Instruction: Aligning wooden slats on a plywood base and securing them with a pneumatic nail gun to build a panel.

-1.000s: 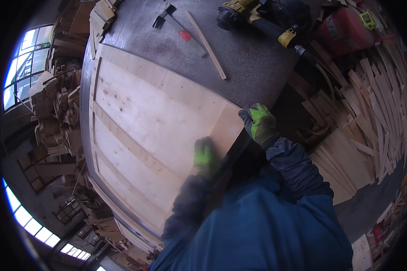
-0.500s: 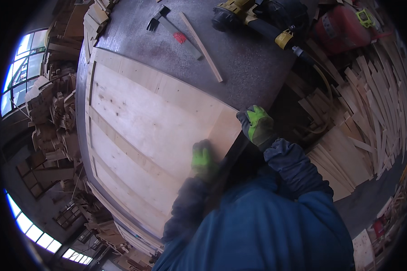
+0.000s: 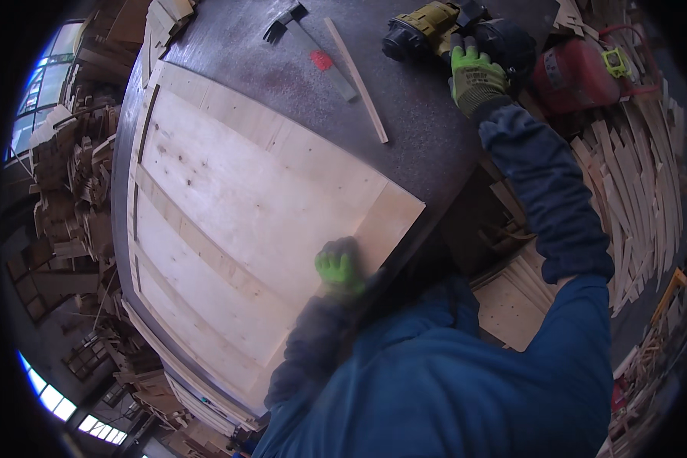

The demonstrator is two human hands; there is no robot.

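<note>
A large pale wooden panel [image 3: 229, 175], framed with flat boards and crossed by slats, lies on a dark tabletop. My left hand [image 3: 340, 267], in a green and dark glove, rests on the panel's near right part. Its fingers look curled in and slightly blurred, and whatever may be inside them is hidden. My right arm stretches to the far right, where my right hand [image 3: 477, 72] lies over the handle of a yellow and black nail gun [image 3: 424, 34]. Its gloved fingers are extended and a little apart, touching the tool and covering part of it.
A claw hammer [image 3: 313, 53] and a thin wooden strip [image 3: 356, 80] lie beyond the panel. A red tank [image 3: 576, 76] stands right of the nail gun. Wood strips [image 3: 633, 175] fill the right side, and scrap piles [image 3: 76, 175] the left.
My right hand has left the panel's right corner and moved away from me onto the nail gun. My left hand stays on the panel, its fingers more curled. The view has shifted slightly.
</note>
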